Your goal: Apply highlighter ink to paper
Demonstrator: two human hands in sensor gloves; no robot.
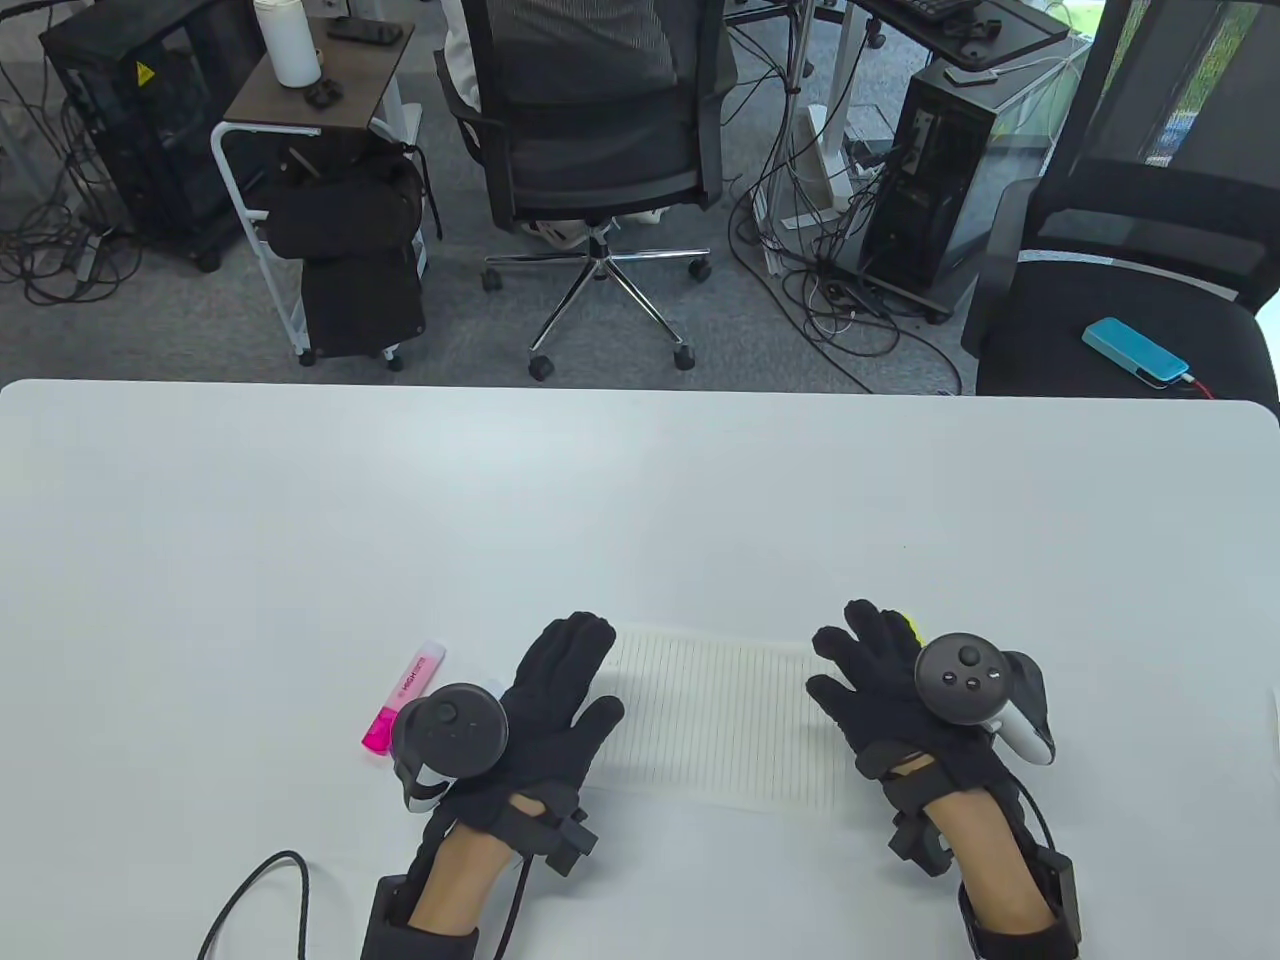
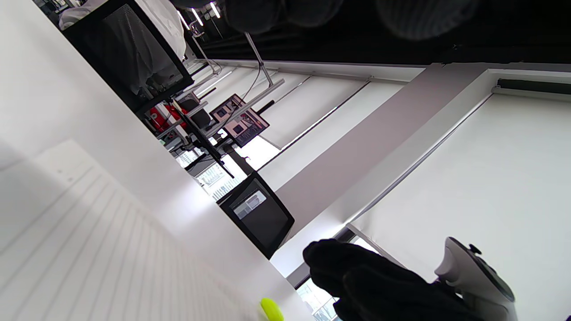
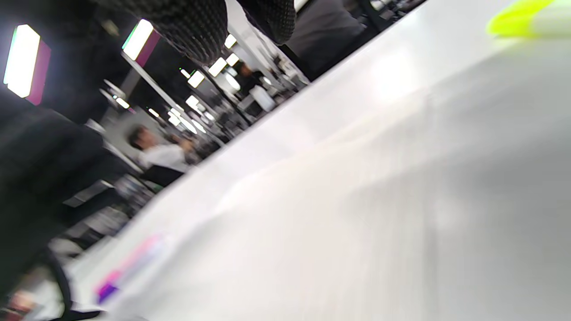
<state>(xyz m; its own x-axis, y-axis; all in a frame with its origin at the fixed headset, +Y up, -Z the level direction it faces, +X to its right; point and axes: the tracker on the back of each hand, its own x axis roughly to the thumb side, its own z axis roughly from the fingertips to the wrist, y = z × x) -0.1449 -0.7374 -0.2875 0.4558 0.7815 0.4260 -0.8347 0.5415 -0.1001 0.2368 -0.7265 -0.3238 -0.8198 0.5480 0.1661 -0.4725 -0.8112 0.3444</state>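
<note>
A lined sheet of paper (image 1: 715,720) lies flat on the white table (image 1: 640,500), between my hands. My left hand (image 1: 555,690) rests flat, fingers spread, on the paper's left edge. My right hand (image 1: 870,670) lies flat with fingers spread at the paper's right edge. A pink highlighter (image 1: 402,698) lies on the table just left of my left hand, touching nothing. A yellow highlighter (image 1: 908,627) shows as a small tip beyond my right hand's fingers; it also shows in the left wrist view (image 2: 272,309) and the right wrist view (image 3: 526,20). Neither hand holds anything.
Beyond the table's far edge stand an office chair (image 1: 600,150), a rolling side cart (image 1: 310,200), computer towers and floor cables. A second chair (image 1: 1130,300) at the right carries a blue device (image 1: 1135,350). A black cable (image 1: 250,900) trails by my left forearm.
</note>
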